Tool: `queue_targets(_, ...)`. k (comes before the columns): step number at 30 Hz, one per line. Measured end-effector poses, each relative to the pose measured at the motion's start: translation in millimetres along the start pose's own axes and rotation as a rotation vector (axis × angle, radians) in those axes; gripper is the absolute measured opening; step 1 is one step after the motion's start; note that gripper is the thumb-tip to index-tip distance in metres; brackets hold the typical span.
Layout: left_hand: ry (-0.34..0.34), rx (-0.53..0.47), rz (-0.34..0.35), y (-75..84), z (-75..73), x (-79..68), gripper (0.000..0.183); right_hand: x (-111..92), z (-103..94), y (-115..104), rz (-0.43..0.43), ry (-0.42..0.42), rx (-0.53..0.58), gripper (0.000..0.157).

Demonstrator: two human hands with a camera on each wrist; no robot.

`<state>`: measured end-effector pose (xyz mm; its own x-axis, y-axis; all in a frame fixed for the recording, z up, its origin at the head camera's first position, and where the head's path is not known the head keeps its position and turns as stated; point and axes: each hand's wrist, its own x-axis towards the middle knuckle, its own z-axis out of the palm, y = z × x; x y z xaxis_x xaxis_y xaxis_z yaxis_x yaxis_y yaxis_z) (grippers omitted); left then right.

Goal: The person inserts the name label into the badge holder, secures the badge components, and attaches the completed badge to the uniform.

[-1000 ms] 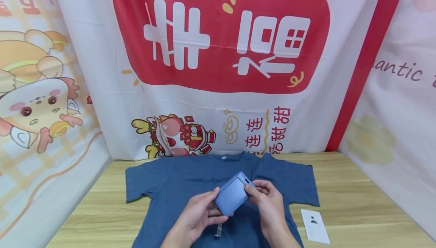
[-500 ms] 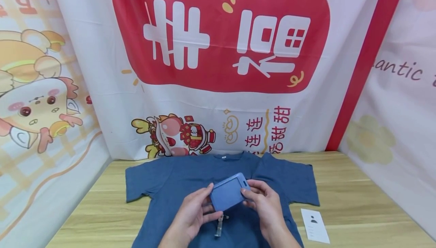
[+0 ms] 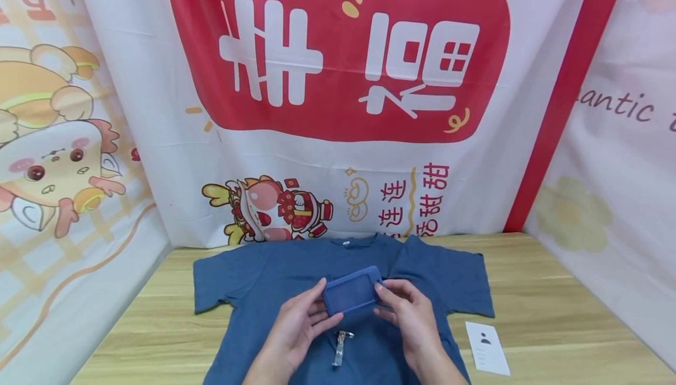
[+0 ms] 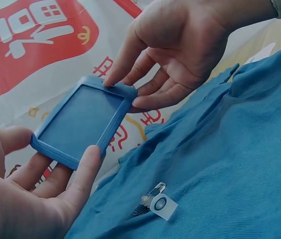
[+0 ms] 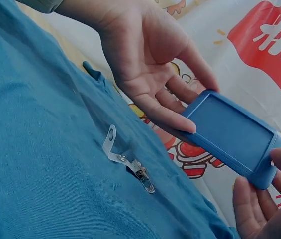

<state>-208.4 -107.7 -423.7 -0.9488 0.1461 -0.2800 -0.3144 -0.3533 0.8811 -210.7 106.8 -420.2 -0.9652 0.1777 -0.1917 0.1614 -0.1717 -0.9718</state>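
Note:
A blue badge holder (image 3: 350, 294) with a framed window is held up above the shirt. My left hand (image 3: 298, 326) grips one end of it between thumb and fingers. The other end, by the slot, is pinched by my right hand (image 3: 409, 317). In the left wrist view the window of the badge holder (image 4: 80, 119) shows no card. Below lies a metal badge clip (image 3: 340, 348) with a clear strap, on the dark blue T-shirt (image 3: 296, 273). The right wrist view shows the clip (image 5: 140, 174) with its strap bent up.
A white card (image 3: 487, 348) with a person icon lies on the wooden table (image 3: 549, 303), right of the shirt. Printed cloths hang behind and on both sides, the rear one bearing a red panel (image 3: 338, 50).
The badge holder has turned to lie more level, its window side now facing the head camera, and moved slightly left. More of the clip beneath has come into sight.

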Motion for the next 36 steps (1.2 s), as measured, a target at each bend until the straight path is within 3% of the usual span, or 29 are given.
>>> queue_targets(9, -0.008, -0.026, 0.035, 2.3, 1.8, -1.5, 0.066, 1, -4.3, -1, 0.077, -0.033, 0.01, 0.049)
queue_targets(15, -0.031, -0.022, 0.063, 1.0, -0.6, -3.9, 0.058, 1, -8.1, -3, 0.179, -0.109, 0.114, 0.063)
queue_targets(21, -0.044, 0.051, 0.1, -0.2, -3.1, -5.1, 0.031, 2, -10.1, -3, 0.186, -0.144, 0.21, 0.052)
queue_targets(24, -0.004, 0.132, 0.109, -0.7, -1.8, -5.2, 0.026, 3, -10.7, -2, 0.163, -0.14, 0.22, 0.047)
queue_targets(28, 0.103, 0.247, 0.116, -1.0, 1.9, -3.7, 0.033, 3, -10.9, 0, 0.13, -0.13, 0.166, 0.045)
queue_targets(31, 0.157, 0.255, 0.127, -1.1, 3.9, -1.9, 0.044, 4, -10.0, 2, 0.102, -0.129, 0.113, 0.041)
queue_targets(36, 0.139, 0.178, 0.105, -0.9, 2.7, 0.3, 0.065, 3, -7.2, 3, 0.069, -0.117, 0.073, 0.04)
